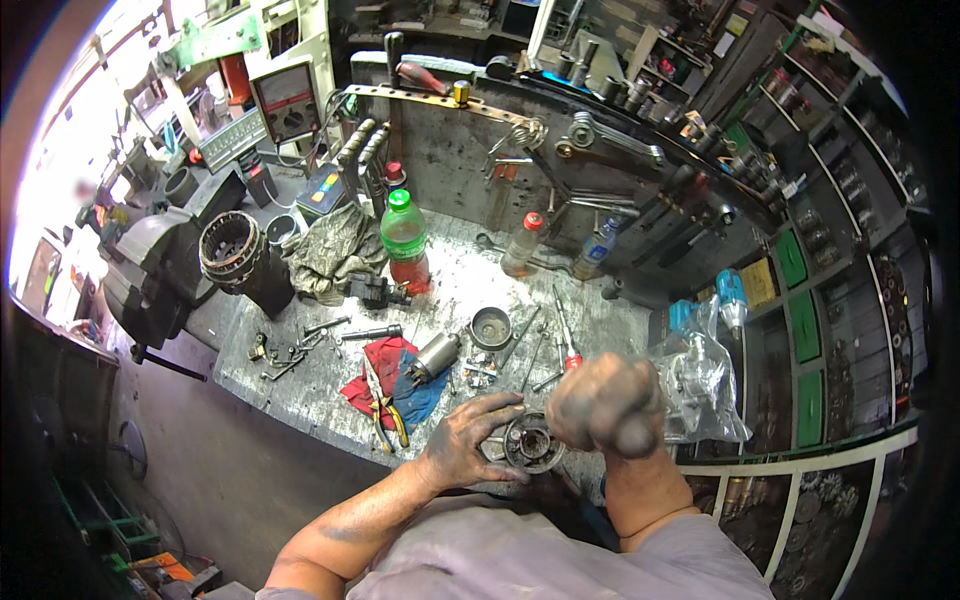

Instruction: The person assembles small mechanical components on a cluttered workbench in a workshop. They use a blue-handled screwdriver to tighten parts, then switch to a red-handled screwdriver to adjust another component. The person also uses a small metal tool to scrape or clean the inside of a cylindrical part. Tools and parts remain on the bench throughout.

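Near the bench's front edge, my left hand (470,440) is wrapped around the left side of a round metal housing (535,442), with a ringed bore facing up. My right hand (608,400) is a closed fist, slightly blurred, just above and right of the housing. Whatever it may hold is hidden. Just beyond the fist, a tool with a long shaft and a red grip (571,357) points away from me; its near end is covered. A metal cylinder (436,357) rests on a red and blue cloth (425,390), beside yellow-handled pliers (384,408).
Beyond the housing sits a round metal cup (490,327) near small loose parts (480,372). A green-capped bottle (404,240) and two smaller bottles stand farther back. A clear plastic bag (700,390) lies right, near a blue power tool (732,297). A ribbed cylinder (240,262) stands left.
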### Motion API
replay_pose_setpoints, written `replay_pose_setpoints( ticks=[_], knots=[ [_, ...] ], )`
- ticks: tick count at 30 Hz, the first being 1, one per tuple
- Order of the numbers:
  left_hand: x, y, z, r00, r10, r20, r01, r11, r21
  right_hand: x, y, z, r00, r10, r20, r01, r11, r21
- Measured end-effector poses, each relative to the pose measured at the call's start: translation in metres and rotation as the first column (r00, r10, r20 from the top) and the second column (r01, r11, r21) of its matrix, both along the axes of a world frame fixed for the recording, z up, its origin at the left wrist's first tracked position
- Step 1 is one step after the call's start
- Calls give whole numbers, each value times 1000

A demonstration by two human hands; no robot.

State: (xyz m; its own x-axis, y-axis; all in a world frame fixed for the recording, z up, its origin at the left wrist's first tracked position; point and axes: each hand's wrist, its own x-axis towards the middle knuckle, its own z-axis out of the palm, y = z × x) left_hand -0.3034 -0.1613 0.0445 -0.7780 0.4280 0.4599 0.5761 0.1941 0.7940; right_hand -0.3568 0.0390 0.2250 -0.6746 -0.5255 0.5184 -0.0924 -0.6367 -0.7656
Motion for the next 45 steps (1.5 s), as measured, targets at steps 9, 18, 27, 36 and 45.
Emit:
replay_pose_setpoints(
  ticks=[9,18,27,36,45],
  knots=[
    [5,-4,23,996,-37,87,44,996,-82,19,1,43,997,-80,-10,80,958,274],
    [-23,-6,109,989,-141,48,148,903,-404,44,19,99,477,370,-798,756,290,586],
    [-16,6,120,992,-29,119,61,960,-273,44,12,110,689,417,-593,677,-77,732],
    [-23,4,95,999,-20,-48,7,966,-259,48,11,113,711,369,-598,693,-230,683],
    [-28,8,90,997,-44,-70,29,980,-196,50,10,107,625,320,-712,773,-128,621]
  ],
)
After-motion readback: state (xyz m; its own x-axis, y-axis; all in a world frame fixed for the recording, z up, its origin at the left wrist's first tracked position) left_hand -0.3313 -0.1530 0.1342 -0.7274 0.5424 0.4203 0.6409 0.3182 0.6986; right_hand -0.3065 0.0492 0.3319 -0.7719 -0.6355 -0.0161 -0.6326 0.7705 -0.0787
